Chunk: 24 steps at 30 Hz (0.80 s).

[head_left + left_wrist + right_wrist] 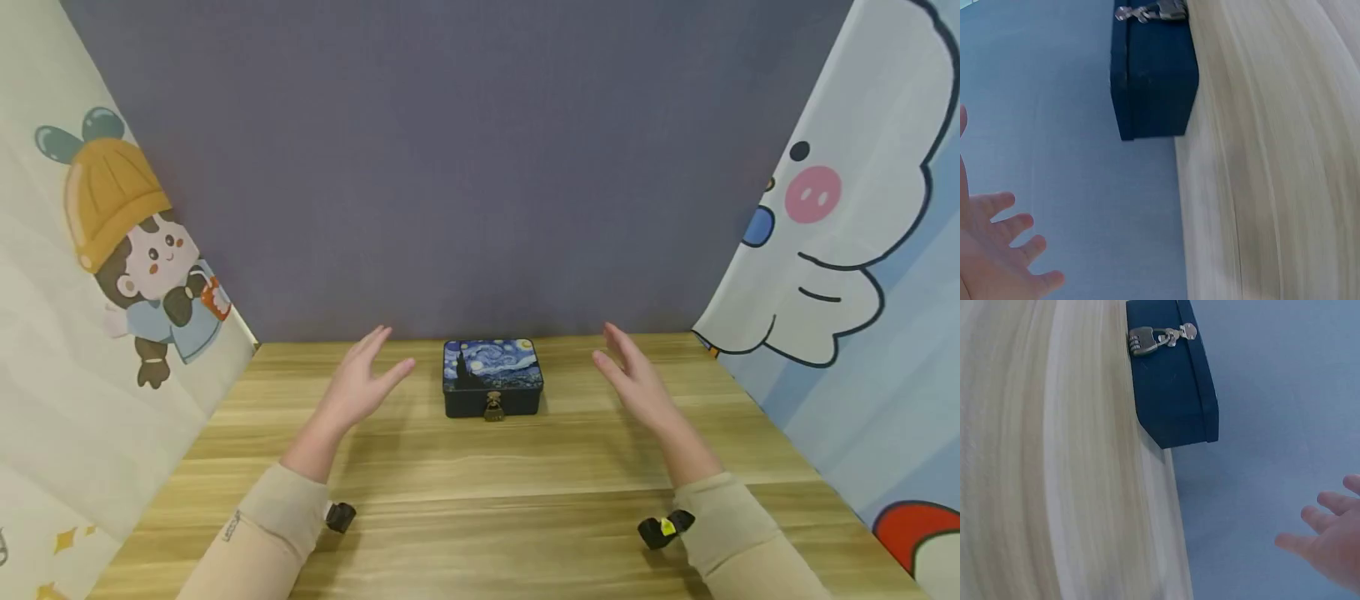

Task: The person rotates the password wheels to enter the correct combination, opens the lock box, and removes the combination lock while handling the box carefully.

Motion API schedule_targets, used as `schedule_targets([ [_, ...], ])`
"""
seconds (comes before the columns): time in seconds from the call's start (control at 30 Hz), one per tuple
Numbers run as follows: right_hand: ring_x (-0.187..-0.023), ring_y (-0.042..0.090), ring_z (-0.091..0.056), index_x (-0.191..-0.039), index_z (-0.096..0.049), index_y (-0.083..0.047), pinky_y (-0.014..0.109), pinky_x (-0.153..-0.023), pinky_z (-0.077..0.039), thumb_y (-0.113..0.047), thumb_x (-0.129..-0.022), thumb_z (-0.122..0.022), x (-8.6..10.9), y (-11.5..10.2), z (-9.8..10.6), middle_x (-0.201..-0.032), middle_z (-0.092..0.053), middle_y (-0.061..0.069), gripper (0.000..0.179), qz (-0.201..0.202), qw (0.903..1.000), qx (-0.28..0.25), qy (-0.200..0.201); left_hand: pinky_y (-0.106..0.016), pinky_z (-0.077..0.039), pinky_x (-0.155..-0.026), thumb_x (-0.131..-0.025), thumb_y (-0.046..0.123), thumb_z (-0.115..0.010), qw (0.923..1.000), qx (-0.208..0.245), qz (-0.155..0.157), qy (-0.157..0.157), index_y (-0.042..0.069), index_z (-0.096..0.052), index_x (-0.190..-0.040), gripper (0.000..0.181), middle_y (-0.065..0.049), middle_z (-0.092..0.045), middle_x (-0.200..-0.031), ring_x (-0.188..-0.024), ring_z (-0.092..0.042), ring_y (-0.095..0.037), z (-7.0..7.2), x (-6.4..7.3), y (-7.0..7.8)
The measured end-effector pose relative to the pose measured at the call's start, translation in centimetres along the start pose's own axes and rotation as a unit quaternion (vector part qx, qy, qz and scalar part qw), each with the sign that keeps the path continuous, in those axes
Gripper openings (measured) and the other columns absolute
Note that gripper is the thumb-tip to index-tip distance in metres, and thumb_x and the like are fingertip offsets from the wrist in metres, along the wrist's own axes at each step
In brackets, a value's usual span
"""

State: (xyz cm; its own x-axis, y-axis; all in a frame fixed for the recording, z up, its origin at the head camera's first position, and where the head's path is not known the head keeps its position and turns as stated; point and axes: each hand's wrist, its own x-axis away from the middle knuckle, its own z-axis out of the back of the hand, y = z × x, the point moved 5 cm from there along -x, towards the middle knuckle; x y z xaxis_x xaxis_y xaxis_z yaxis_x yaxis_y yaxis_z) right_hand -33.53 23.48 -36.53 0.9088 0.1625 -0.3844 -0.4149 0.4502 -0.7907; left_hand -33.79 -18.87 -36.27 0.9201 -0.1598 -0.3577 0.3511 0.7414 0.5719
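A small dark tin box (492, 375) with a starry night painting on its lid stands near the back of the wooden table. A brass-coloured combination padlock (493, 408) hangs from the clasp on its front, and its number wheels show in the right wrist view on the padlock (1142, 340). The lid is down. To the left of the box, apart from it, my left hand (357, 387) is held with fingers extended and nothing in it. My right hand (637, 385) mirrors it on the other side, fingers extended and holding nothing.
Wood-grained tabletop (480, 500) spreads in front of the box. A grey fabric panel (465, 167) rises behind it. Cartoon-printed curtains flank the table, a cream curtain (45, 333) at left and a blue and white curtain (847, 417) at right.
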Motion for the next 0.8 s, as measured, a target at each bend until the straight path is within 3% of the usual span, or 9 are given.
schedule_targets([
  [0.17, -0.146, 0.043, -0.031, -0.160, -0.022, 0.000, 0.060, -0.114, -0.030, -0.033, -0.109, -0.048, 0.4, -0.2, -0.8, -0.160, -0.029, 0.025, 0.066, -0.028, 0.9959, -0.086, 0.001, -0.064, -0.018, -0.117, -0.099, 0.061, -0.055, 0.9967, 0.076, 0.027, -0.006, 0.012, -0.031, -0.160, 0.082, -0.015, -0.026, -0.164, -0.149, -0.023, -0.041, -0.1, 0.6, 0.5],
  [0.37, -0.149, 0.041, -0.024, -0.161, -0.016, -0.001, 0.064, -0.112, -0.030, -0.042, -0.110, -0.041, 0.8, 0.3, -1.7, -0.163, -0.024, 0.023, 0.070, -0.079, 0.9745, -0.209, -0.020, -0.065, -0.026, -0.113, -0.099, 0.060, -0.055, 0.9865, 0.149, 0.065, -0.016, 0.014, -0.035, -0.159, 0.078, -0.019, -0.034, -0.159, -0.145, -0.032, -0.041, -1.0, 1.0, 0.8],
  [0.6, -0.145, 0.044, -0.030, -0.160, -0.017, -0.001, 0.066, -0.107, -0.035, -0.047, -0.109, -0.042, 0.9, 0.6, -2.6, -0.160, -0.027, 0.023, 0.073, -0.116, 0.9570, -0.265, -0.018, -0.057, -0.036, -0.111, -0.102, 0.049, -0.058, 0.9639, 0.248, 0.097, -0.009, 0.007, -0.043, -0.153, 0.068, -0.017, -0.048, -0.150, -0.138, -0.044, -0.036, -2.2, 1.0, 1.2],
  [0.7, -0.144, 0.045, -0.030, -0.160, -0.016, 0.000, 0.065, -0.106, -0.037, -0.049, -0.108, -0.042, 1.0, 0.8, -3.2, -0.160, -0.027, 0.024, 0.075, -0.139, 0.9493, -0.281, -0.025, -0.055, -0.038, -0.110, -0.102, 0.049, -0.058, 0.9553, 0.272, 0.116, -0.010, 0.004, -0.046, -0.150, 0.067, -0.017, -0.049, -0.150, -0.137, -0.046, -0.037, -2.9, 1.2, 1.2],
  [0.8, -0.144, 0.046, -0.030, -0.160, -0.015, 0.000, 0.063, -0.105, -0.039, -0.049, -0.107, -0.044, 1.1, 0.9, -3.7, -0.159, -0.027, 0.025, 0.077, -0.157, 0.9424, -0.294, -0.031, -0.054, -0.040, -0.109, -0.100, 0.054, -0.059, 0.9516, 0.277, 0.132, -0.013, 0.004, -0.047, -0.148, 0.071, -0.017, -0.049, -0.149, -0.135, -0.047, -0.037, -3.5, 1.3, 1.1],
])
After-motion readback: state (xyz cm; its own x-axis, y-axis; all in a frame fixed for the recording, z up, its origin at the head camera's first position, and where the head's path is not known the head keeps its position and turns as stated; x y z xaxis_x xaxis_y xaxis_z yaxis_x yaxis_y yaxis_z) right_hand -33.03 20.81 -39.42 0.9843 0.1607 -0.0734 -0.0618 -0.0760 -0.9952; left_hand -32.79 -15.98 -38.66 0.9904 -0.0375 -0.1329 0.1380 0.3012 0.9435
